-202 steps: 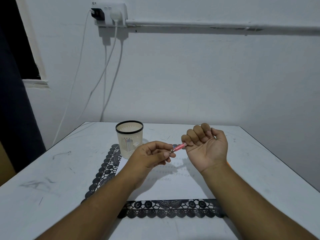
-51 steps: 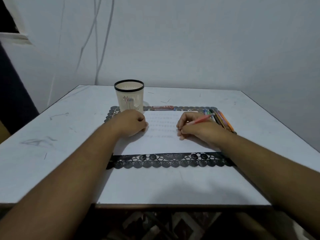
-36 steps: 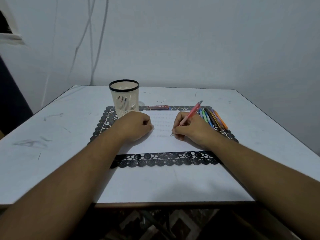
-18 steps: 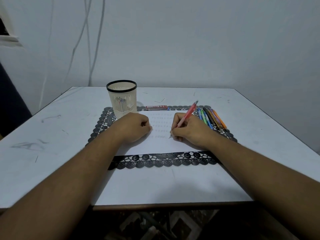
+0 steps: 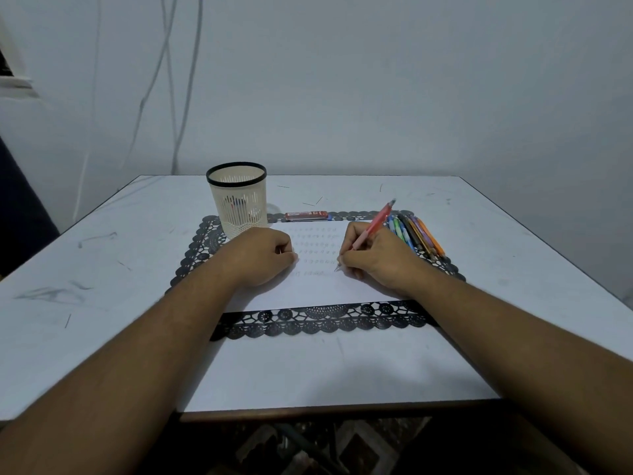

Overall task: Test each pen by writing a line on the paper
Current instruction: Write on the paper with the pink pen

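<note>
While the right hand (image 5: 376,257) grip holds the pink pen (image 5: 371,228) (left hand (image 5: 263,257) fisted), spare pens (image 5: 416,234) lie beside it.

A white table (image 5: 102,303) marked with faint grey scuffs fills the middle of the frame. On it lies a black lace-edged placemat (image 5: 318,322). A cream mesh cup with a black rim (image 5: 237,197) stands upright on the mat's upper left corner. Just right of the cup, along the mat's far edge, lies a small red case (image 5: 306,216). White cables (image 5: 181,80) hang down the pale wall (image 5: 411,80) at upper left.
</note>
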